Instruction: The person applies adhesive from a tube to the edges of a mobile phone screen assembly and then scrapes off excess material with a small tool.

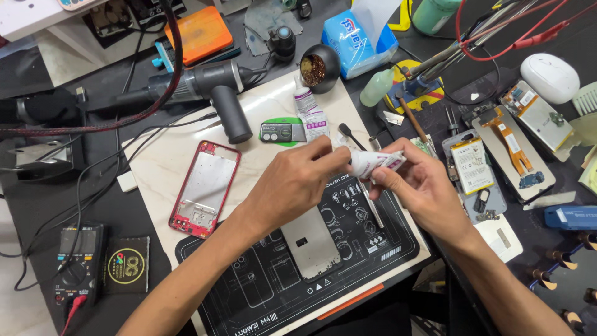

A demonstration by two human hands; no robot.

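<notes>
Meeting above black mat point(373, 249) | left hand point(292, 183) grip pinching white tube point(373, 163) tip | right hand point(423, 183) grip clasping tube body

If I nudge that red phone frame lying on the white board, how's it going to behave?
The red phone frame looks thin and hollowed out, so probably light. It lies flat on the smooth white board, so it would likely slide, not roll or tip. Its slim rim may flex or bend if lifted by one corner.

A white-and-pink tube point(373, 163) is showing above a black mat point(348, 249) printed with white outlines, a red-rimmed silver phone frame point(205, 188) is lying on cream marble point(161, 155), and an orange case point(200, 32) is glowing behind.
</notes>
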